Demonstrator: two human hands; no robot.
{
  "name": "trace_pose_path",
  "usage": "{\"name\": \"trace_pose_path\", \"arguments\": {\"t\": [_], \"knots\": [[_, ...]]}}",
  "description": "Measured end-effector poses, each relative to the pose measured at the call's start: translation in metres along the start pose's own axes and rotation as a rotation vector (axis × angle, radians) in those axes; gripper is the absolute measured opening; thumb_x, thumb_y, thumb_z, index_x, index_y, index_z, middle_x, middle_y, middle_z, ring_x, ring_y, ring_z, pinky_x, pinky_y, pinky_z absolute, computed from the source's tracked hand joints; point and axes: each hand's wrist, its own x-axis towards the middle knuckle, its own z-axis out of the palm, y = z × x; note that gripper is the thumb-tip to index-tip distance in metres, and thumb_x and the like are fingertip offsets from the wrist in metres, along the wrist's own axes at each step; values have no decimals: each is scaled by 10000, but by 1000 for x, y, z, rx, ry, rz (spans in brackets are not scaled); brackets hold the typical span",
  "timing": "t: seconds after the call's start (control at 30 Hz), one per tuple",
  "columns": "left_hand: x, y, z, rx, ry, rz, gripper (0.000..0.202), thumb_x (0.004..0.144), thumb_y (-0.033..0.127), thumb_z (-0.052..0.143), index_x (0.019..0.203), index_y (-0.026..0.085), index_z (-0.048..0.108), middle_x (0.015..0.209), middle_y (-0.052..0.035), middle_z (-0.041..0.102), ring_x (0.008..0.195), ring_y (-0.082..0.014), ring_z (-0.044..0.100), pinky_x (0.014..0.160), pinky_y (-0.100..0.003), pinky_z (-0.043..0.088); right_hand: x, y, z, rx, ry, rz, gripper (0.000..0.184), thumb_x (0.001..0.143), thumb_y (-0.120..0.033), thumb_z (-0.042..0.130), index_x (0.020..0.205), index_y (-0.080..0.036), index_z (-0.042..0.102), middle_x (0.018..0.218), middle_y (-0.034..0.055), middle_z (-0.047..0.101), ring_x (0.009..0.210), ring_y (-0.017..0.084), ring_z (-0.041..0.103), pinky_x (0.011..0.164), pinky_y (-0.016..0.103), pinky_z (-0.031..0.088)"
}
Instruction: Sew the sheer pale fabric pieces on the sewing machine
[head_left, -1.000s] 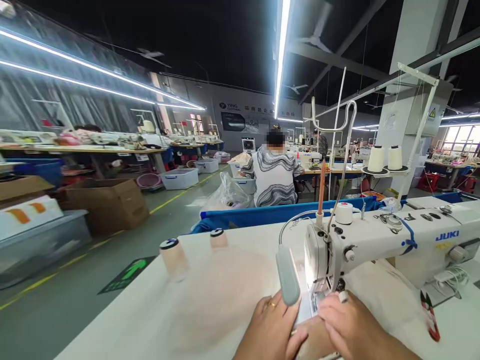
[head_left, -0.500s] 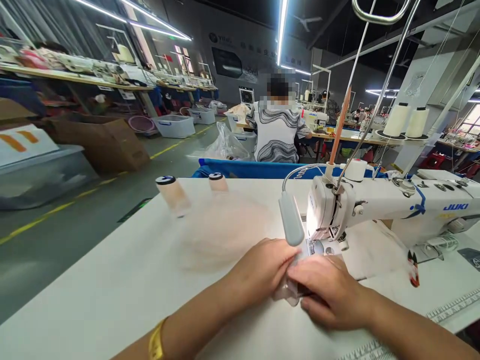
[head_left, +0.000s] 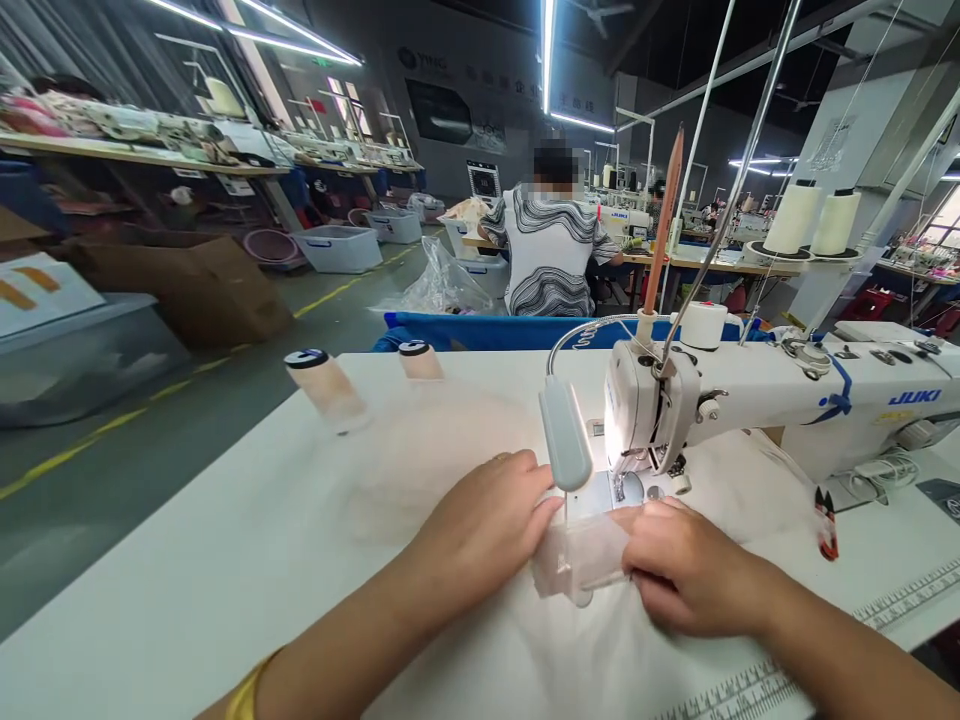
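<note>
Just in front of the needle area of a white sewing machine (head_left: 720, 390) lies a pale, sheer fabric (head_left: 585, 552), stretched between my two hands. My left hand (head_left: 487, 515) grips its left side, thumb and fingers together, beside the grey lamp head (head_left: 566, 435). On the other side, my right hand (head_left: 686, 565) pinches the fabric's right edge with curled fingers. The lit presser foot (head_left: 621, 487) stands just beyond the fabric, apart from both hands. More of the pale fabric spreads over the white table, behind my left hand and under the machine arm.
Two peach thread cones (head_left: 326, 388) stand at the table's far left. Red-handled thread snips (head_left: 826, 525) lie to the right, above a ruler strip (head_left: 750, 690). A person (head_left: 553, 240) sits ahead, back turned, past a blue cloth (head_left: 480, 332). Plastic bins (head_left: 341, 248) line the aisle.
My hands have moved apart, left hand to the left and right hand to the right, so the sheer fabric between them shows flatter. The camera view has shifted slightly.
</note>
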Motion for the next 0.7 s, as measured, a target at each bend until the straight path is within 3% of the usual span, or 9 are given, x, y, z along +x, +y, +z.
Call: {"name": "trace_pose_path", "arguments": {"t": [0.13, 0.23, 0.3, 0.37, 0.43, 0.57, 0.63, 0.7], "knots": [[-7, 1, -6, -75, -108, -72, 284, 921, 491, 570, 787, 241, 580, 797, -60, 686, 739, -275, 658, 621, -328, 382, -6, -1, -22, 131, -117, 73, 189, 779, -78, 534, 735, -233, 435, 734, -30, 521, 713, 173, 470, 756, 336, 410], [-10, 5, 2, -121, -197, -144, 268, 832, 497, 637, 806, 249, 541, 774, -46, 683, 706, -268, 654, 584, -311, 331, -7, -2, -29, 281, -194, 75, 197, 801, -116, 577, 702, -238, 459, 639, -54, 481, 650, 165, 456, 698, 321, 402], [-9, 8, 10, -201, -247, -132, 181, 833, 415, 592, 812, 252, 517, 777, -29, 690, 704, -250, 651, 594, -302, 337, -4, -5, -27, 377, -162, 30, 177, 885, -194, 609, 741, -247, 520, 669, -45, 548, 690, 175, 524, 727, 324, 444], [-7, 10, 18, -300, -270, -60, 117, 841, 348, 530, 788, 251, 491, 784, -17, 692, 710, -230, 644, 615, -297, 366, 0, -7, -19, 381, -38, -9, 103, 976, -261, 593, 877, -249, 619, 823, -7, 668, 828, 199, 607, 856, 360, 492], [-4, 11, 24, -368, -200, 23, 104, 851, 323, 494, 775, 252, 481, 778, -14, 679, 703, -220, 629, 623, -297, 391, 3, -7, -8, 267, 65, -22, 106, 1020, -251, 558, 1023, -243, 663, 995, 34, 725, 928, 218, 614, 918, 388, 491], [-3, 10, 27, -405, 153, 36, 142, 926, 341, 441, 833, 258, 509, 751, -11, 646, 683, -220, 608, 611, -306, 404, 3, -2, 11, -1, 52, 2, 89, 999, -185, 583, 1032, -225, 655, 1028, 51, 691, 900, 224, 542, 802, 358, 462], [-6, 14, 27, -404, 148, -23, 222, 956, 424, 453, 807, 262, 478, 710, 4, 618, 651, -217, 586, 589, -304, 382, 1, 1, 14, -60, 47, 18, 64, 991, -176, 598, 1001, -220, 643, 1001, 49, 666, 893, 225, 523, 790, 354, 451], [-9, 21, 29, -369, -14, -56, 317, 921, 526, 532, 773, 263, 434, 703, 9, 605, 643, -217, 568, 583, -303, 348, 0, 1, 14, -85, 50, 21, 54, 1000, -185, 603, 965, -217, 630, 979, 45, 653, 880, 222, 510, 781, 350, 443]]}}
